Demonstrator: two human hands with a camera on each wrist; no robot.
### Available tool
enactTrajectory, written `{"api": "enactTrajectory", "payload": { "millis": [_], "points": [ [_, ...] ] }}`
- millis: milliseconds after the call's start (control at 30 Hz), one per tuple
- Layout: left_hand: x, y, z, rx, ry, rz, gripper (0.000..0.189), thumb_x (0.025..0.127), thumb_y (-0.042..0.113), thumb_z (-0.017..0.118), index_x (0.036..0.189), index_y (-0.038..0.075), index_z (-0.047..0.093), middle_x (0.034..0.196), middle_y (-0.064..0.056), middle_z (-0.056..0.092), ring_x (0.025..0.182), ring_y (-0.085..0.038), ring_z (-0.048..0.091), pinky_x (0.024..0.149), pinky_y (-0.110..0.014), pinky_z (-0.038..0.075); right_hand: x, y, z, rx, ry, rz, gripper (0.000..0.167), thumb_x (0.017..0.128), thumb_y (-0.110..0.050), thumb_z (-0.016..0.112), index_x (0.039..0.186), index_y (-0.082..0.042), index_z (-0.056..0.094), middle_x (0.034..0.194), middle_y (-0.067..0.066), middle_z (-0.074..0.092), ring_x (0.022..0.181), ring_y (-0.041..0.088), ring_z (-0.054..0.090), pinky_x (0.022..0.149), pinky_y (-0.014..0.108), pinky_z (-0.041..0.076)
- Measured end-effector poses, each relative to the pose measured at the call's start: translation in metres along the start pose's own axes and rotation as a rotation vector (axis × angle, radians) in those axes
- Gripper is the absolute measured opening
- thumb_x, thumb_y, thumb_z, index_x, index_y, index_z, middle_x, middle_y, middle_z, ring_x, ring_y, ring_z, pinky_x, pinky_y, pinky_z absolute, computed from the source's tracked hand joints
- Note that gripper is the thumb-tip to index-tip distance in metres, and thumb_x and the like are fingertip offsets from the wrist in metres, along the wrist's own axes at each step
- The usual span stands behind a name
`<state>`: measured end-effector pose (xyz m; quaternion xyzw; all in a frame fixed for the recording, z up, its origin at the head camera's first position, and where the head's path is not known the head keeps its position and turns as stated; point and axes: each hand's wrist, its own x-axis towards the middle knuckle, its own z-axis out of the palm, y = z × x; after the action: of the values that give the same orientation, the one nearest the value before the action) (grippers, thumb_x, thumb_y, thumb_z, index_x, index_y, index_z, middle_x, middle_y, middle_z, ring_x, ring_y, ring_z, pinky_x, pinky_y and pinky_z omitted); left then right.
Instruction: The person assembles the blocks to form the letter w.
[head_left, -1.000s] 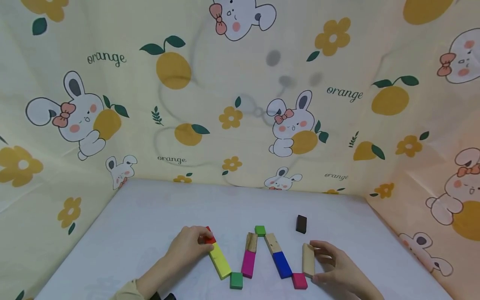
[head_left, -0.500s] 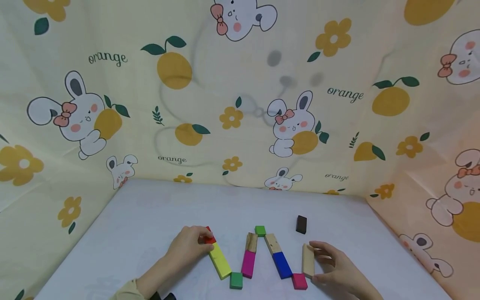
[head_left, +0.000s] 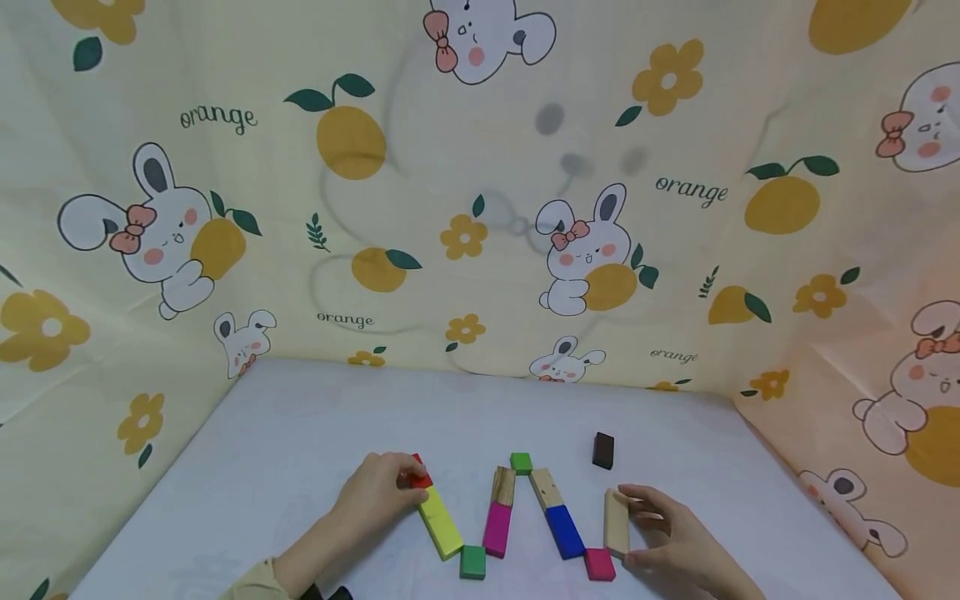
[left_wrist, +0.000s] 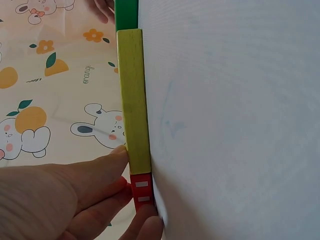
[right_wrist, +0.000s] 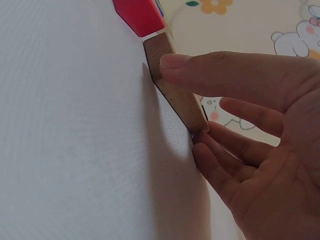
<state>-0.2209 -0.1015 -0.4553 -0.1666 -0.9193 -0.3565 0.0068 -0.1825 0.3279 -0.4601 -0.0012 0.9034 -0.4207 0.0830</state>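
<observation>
My left hand [head_left: 375, 496] pinches a small red block [left_wrist: 142, 190] at the far end of a yellow block [head_left: 441, 523]; the two sit end to end. In the left wrist view the red block shows two pale window marks, and my fingers partly cover it. My right hand [head_left: 678, 533] holds a plain wooden block [head_left: 617, 527] by its two ends, thumb at the near end and fingertips at the far one. The block's near end lies beside a pinkish-red cube [head_left: 599, 564], with a narrow gap in the right wrist view.
Between the hands, a zigzag of blocks runs across the white table [head_left: 337, 400]: a green cube [head_left: 472, 562], a magenta block [head_left: 497, 528], two wood-grain blocks, a smaller green block [head_left: 521, 463] and a blue block [head_left: 565, 531]. A dark brown block [head_left: 603, 450] lies apart behind.
</observation>
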Motion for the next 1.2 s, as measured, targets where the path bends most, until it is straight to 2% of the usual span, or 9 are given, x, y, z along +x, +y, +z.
{"api": "enactTrajectory", "payload": {
  "millis": [533, 1200],
  "points": [
    [-0.0026, -0.0035, 0.0022, -0.024, 0.011, 0.052, 0.015, 0.079, 0.016, 0.082, 0.093, 0.013, 0.076, 0.08, 0.012, 0.065, 0.07, -0.007, 0.053, 0.064, -0.029, 0.046, -0.0019, -0.0025, 0.0015, -0.013, -0.009, 0.034, 0.093, 0.059, -0.02, 0.093, 0.139, -0.005, 0.049, 0.134, 0.016, 0.053, 0.113, 0.031, 0.053, 0.093, 0.059, 0.043],
    [-0.0021, -0.0028, 0.0016, -0.021, 0.01, 0.052, 0.017, 0.079, 0.016, 0.083, 0.094, 0.013, 0.076, 0.083, 0.01, 0.067, 0.072, -0.006, 0.054, 0.066, -0.03, 0.047, -0.0015, 0.0011, 0.0009, -0.018, 0.003, 0.068, 0.1, 0.054, -0.03, 0.095, 0.14, -0.009, 0.048, 0.135, 0.015, 0.052, 0.114, 0.033, 0.053, 0.09, 0.062, 0.044]
  ]
}}
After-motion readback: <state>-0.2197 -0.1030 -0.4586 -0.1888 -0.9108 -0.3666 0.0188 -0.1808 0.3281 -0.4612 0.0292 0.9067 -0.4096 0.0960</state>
